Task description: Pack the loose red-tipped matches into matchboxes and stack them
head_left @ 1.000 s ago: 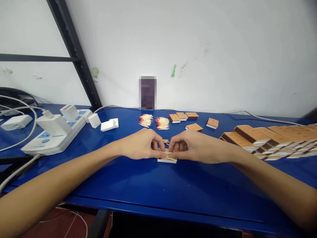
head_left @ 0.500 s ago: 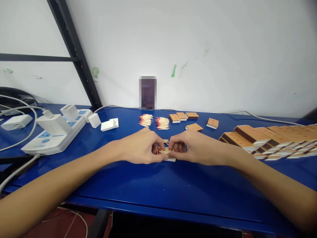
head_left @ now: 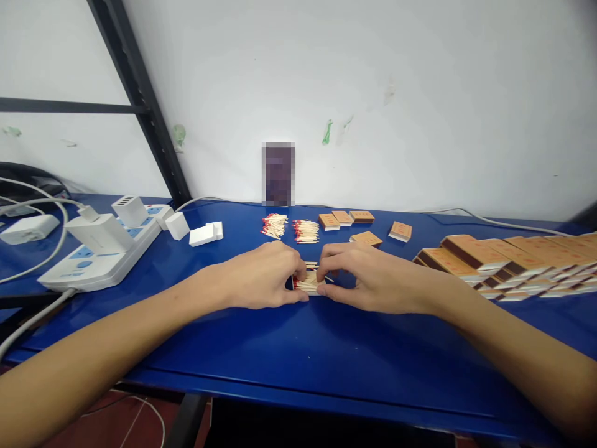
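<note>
A small matchbox tray [head_left: 308,291] filled with red-tipped matches [head_left: 306,282] lies on the table between my hands. My left hand [head_left: 270,277] grips its left end, thumb on the near side and fingers curled over the far side. At the right end, my right hand [head_left: 359,277] has its thumb and fingers closed around the tray and the match ends; its fingertips partly cover them. A few more matches [head_left: 311,265] show just behind the tray. Farther back are a left match pile [head_left: 274,226] and a right match pile [head_left: 306,231].
Several orange matchboxes [head_left: 362,216] lie behind my right hand, one matchbox [head_left: 400,231] apart. A large stack of matchboxes [head_left: 517,261] stands at the right. Left are a power strip [head_left: 100,264] with chargers and a white adapter [head_left: 205,234]. A blurred-out upright rectangle [head_left: 278,174] leans on the wall.
The matches, held up loosely between my fingertips before, now lie flatter in the tray. My hands have shifted to the tray's two ends, and my right thumb and fingers are slightly farther apart.
</note>
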{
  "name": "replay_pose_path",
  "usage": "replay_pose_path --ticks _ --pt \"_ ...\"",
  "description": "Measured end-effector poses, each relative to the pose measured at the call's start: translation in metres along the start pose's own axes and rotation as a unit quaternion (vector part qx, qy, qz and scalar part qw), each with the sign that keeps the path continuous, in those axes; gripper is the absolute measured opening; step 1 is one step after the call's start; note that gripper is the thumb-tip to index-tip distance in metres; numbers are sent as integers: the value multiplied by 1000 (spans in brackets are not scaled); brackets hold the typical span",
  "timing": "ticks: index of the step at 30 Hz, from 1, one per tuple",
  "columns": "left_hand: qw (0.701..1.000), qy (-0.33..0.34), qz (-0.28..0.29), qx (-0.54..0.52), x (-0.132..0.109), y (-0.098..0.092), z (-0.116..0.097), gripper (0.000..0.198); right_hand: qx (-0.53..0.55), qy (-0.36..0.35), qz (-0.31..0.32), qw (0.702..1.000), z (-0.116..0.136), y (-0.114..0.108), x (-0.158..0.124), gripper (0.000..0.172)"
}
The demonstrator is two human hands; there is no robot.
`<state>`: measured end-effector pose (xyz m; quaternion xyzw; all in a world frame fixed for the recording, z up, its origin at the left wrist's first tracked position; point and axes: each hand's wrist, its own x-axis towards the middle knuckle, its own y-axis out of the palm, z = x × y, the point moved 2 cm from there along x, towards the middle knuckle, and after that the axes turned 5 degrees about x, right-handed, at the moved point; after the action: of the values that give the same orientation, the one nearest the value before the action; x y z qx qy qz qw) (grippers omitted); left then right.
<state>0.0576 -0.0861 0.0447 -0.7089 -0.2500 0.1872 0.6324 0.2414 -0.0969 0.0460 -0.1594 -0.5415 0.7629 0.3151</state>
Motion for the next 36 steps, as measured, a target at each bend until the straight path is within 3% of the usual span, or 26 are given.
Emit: replay_pose_path --ticks 15,20,28,36 --pt "998 4 -4 -64 0 0 -2 13 47 9 18 999 -3 2 -1 23" --pt "996 9 -7 -83 1 1 0 17 76 13 23 997 -5 1 -2 26" --pt "1000 -1 -2 -10 1 3 1 29 48 33 19 998 -7 2 -2 29" --pt "997 13 7 -74 0 -1 0 30 69 33 27 997 -5 -1 -2 25"
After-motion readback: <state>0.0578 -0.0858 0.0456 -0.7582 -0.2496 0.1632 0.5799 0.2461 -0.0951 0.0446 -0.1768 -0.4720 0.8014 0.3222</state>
